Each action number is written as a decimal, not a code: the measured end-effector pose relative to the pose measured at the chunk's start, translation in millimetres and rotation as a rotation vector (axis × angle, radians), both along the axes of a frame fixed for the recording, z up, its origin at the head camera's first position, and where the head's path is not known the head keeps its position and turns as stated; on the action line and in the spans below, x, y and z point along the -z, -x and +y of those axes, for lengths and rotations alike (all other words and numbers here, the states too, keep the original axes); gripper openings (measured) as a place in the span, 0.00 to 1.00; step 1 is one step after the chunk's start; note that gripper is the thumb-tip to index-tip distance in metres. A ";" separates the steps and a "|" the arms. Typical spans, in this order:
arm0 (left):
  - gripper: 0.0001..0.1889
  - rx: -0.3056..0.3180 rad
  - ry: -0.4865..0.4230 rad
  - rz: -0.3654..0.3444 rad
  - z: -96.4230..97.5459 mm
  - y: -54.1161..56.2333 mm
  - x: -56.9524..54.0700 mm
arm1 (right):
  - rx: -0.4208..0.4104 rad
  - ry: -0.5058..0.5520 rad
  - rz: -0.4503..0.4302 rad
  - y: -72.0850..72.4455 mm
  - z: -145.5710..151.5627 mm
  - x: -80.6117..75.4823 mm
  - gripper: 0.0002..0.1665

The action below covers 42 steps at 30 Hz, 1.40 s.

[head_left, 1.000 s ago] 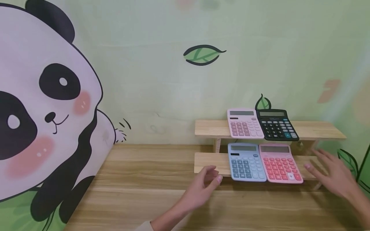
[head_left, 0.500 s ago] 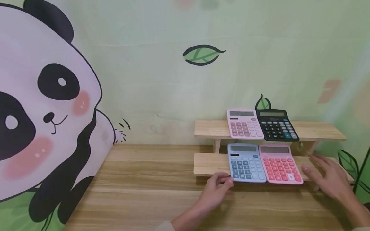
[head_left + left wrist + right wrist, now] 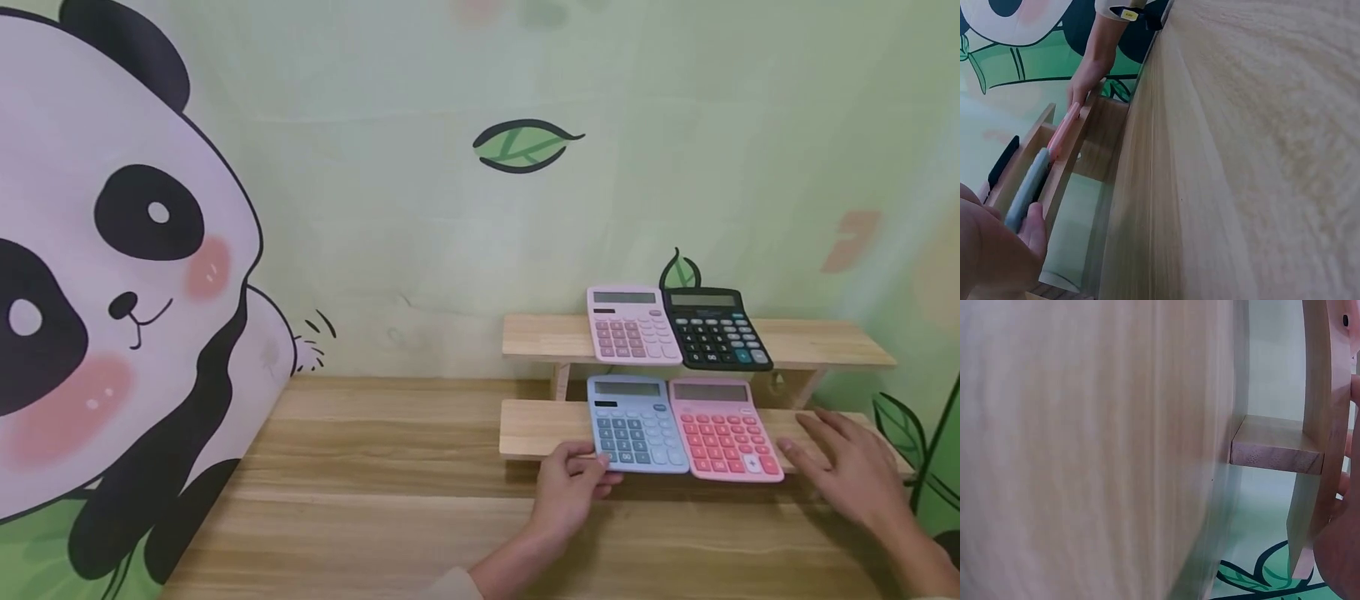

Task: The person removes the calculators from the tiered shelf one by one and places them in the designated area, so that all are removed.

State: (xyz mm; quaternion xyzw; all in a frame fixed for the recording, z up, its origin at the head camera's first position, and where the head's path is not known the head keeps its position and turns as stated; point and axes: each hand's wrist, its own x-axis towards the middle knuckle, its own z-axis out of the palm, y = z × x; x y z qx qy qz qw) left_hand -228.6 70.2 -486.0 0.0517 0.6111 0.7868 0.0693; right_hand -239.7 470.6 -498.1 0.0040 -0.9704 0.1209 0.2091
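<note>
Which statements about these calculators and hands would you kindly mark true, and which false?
1. The left hand touches the blue calculator. True.
2. The black calculator is on the upper shelf. True.
3. The blue calculator is there too. False: it is on the lower shelf.
4. The right hand is beside the bright pink calculator. True.
5. Only three calculators are visible. False: four are, including a pale pink calculator.

A hand could pass over the worktop (image 3: 337,500) left of the lower shelf (image 3: 543,429). The blue calculator (image 3: 637,423) and pink calculator (image 3: 726,429) sit edge to edge, too tight for fingers between; the left hand (image 3: 570,487) blocks the blue one's near left corner, the right hand (image 3: 855,467) the pink one's right side
</note>
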 end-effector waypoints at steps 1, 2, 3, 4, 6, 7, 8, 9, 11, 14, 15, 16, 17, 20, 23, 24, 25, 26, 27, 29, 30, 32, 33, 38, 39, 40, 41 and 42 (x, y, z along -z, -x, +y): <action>0.16 -0.007 -0.003 0.001 0.1 0.9 -0.6 | 0.003 0.000 0.000 -0.2 -0.1 -0.1 0.44; 0.16 -0.013 -0.010 -0.002 0.1 1.9 -0.7 | 0.003 -0.001 0.001 -0.2 -0.2 -0.3 0.44; 0.15 -0.015 -0.016 -0.004 -0.2 2.7 -0.8 | 0.005 0.000 -0.001 -0.5 -0.3 -0.6 0.44; 0.15 -0.013 -0.022 -0.008 -0.6 3.6 -0.5 | 0.010 -0.002 -0.005 -0.8 -0.4 -1.1 0.45; 0.15 0.013 -0.045 -0.014 -3.0 4.5 0.7 | 0.013 -0.004 -0.001 -1.3 -0.8 -1.9 0.45; 0.16 0.031 -0.059 -0.017 -4.6 4.8 1.8 | 0.014 -0.006 0.001 -1.4 -1.1 -2.2 0.45; 0.17 0.052 -0.074 -0.023 -6.6 4.8 2.6 | 0.013 -0.008 0.004 -1.3 -1.2 -2.4 0.44; 0.17 0.073 -0.087 -0.028 -8.7 4.6 3.1 | 0.012 -0.008 0.006 -1.3 -1.3 -2.4 0.44; 0.19 0.117 -0.109 -0.039 -13.1 4.3 3.8 | 0.012 -0.010 0.012 -1.2 -1.6 -2.3 0.44; 0.19 0.167 -0.109 -0.063 -18.1 3.3 2.1 | 0.018 -0.010 0.007 -1.7 -1.5 -1.9 0.45; 0.19 0.177 -0.105 -0.075 -19.2 2.9 1.0 | 0.021 -0.012 0.005 -2.0 -1.3 -1.9 0.45; 0.18 0.188 -0.098 -0.082 -20.0 2.6 0.2 | 0.023 -0.013 0.003 -2.4 -1.1 -1.9 0.45; 0.18 0.194 -0.096 -0.098 -20.5 2.2 -1.0 | 0.025 -0.013 0.002 -2.7 -0.8 -2.0 0.45; 0.17 0.203 -0.090 -0.125 -21.0 0.6 -3.4 | 0.026 -0.014 0.002 -3.9 0.2 -2.3 0.45; 0.17 0.191 -0.082 -0.126 -19.7 -0.8 -3.3 | 0.023 -0.012 0.004 -4.6 0.6 -2.2 0.44; 0.17 0.187 -0.080 -0.120 -19.0 -1.2 -2.6 | 0.022 -0.012 0.004 -4.8 0.5 -2.0 0.44; 0.17 0.181 -0.077 -0.121 -18.3 -1.6 -2.1 | 0.020 -0.012 0.007 -4.9 0.4 -1.8 0.44; 0.17 0.179 -0.072 -0.118 -17.5 -1.7 -1.4 | 0.018 -0.012 0.008 -4.9 0.3 -1.7 0.44; 0.16 0.180 -0.071 -0.120 -17.0 -1.7 -0.9 | 0.016 -0.013 0.011 -4.9 0.3 -1.5 0.44; 0.16 0.183 -0.073 -0.133 -16.0 -1.6 0.2 | 0.013 -0.015 0.017 -4.8 0.0 -1.1 0.43; 0.16 0.187 -0.075 -0.141 -15.8 -1.3 0.8 | 0.011 -0.016 0.020 -4.7 -0.2 -1.1 0.43; 0.17 0.197 -0.076 -0.153 -15.6 -0.8 1.2 | 0.009 -0.017 0.023 -4.5 -0.5 -1.3 0.43; 0.18 0.202 -0.078 -0.156 -15.7 -0.4 1.6 | 0.009 -0.017 0.024 -4.3 -0.7 -1.4 0.43; 0.21 0.259 -0.113 -0.139 -20.3 3.5 2.4 | 0.009 -0.012 0.011 -3.8 -1.4 -2.2 0.44; 0.21 0.275 -0.118 -0.129 -22.7 5.1 2.3 | 0.005 -0.010 0.009 -3.7 -1.8 -2.3 0.44; 0.21 0.294 -0.120 -0.121 -25.9 7.0 1.8 | 0.001 -0.008 0.006 -3.5 -2.3 -2.3 0.44; 0.21 0.312 -0.122 -0.112 -29.8 9.1 1.2 | -0.005 -0.005 0.005 -3.3 -2.8 -2.3 0.43; 0.21 0.328 -0.121 -0.102 -34.7 11.2 0.3 | -0.009 -0.003 0.002 -3.0 -3.3 -2.5 0.43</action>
